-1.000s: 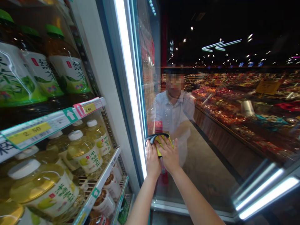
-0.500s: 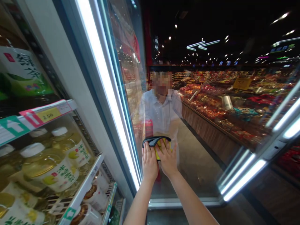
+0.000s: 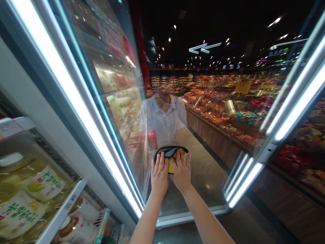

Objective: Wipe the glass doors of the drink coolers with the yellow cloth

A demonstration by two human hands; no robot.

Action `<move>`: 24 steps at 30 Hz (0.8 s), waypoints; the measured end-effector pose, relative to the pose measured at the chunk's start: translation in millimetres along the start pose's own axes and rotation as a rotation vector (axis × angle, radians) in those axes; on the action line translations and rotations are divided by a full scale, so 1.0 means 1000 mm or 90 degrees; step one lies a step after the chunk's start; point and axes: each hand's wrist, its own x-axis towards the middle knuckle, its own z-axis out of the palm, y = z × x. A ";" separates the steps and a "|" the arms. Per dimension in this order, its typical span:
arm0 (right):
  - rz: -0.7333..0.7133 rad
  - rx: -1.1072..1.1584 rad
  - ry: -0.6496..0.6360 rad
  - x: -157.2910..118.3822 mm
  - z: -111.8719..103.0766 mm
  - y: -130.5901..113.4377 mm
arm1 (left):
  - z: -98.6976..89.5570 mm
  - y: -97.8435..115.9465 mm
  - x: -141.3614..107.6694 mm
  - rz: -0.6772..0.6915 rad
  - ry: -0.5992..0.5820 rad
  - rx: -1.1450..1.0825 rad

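My left hand [image 3: 159,175] and my right hand [image 3: 181,172] lie side by side on a folded grey-and-yellow cleaning cloth [image 3: 167,153] with black edging. Both hold the cloth pressed against the glass door [image 3: 205,183], fingers extended over it and pointing up. The cloth's upper edge curls above my fingertips, while its middle is partly hidden under them. A faint reflection of a person in a light collared shirt [image 3: 165,117] appears in the glass, above the cloth.
To the left, shelves carry bottles with pale yellow contents [image 3: 43,183] and brown-topped jars [image 3: 73,228]. Bright light strips [image 3: 66,84] run along the cabinet frame, with the door's lit edge [image 3: 286,125] at right. Past the glass stands a long display of packaged goods [image 3: 215,118].
The view has turned right, so the shelves and frame have shifted left. Both hands remain on the cloth, which has moved slightly rightward across the glass.
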 end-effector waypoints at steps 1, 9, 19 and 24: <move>-0.013 -0.002 0.006 0.005 -0.001 0.002 | 0.000 0.000 0.002 -0.010 0.001 -0.004; 0.048 -0.002 0.033 0.024 -0.023 0.072 | 0.013 0.052 0.064 0.012 -0.012 -0.081; 0.003 -0.015 -0.023 0.025 -0.039 0.099 | 0.031 0.065 0.052 0.017 -0.010 -0.063; 0.085 -0.017 0.000 0.037 -0.059 0.151 | 0.040 0.115 0.106 0.051 -0.007 -0.099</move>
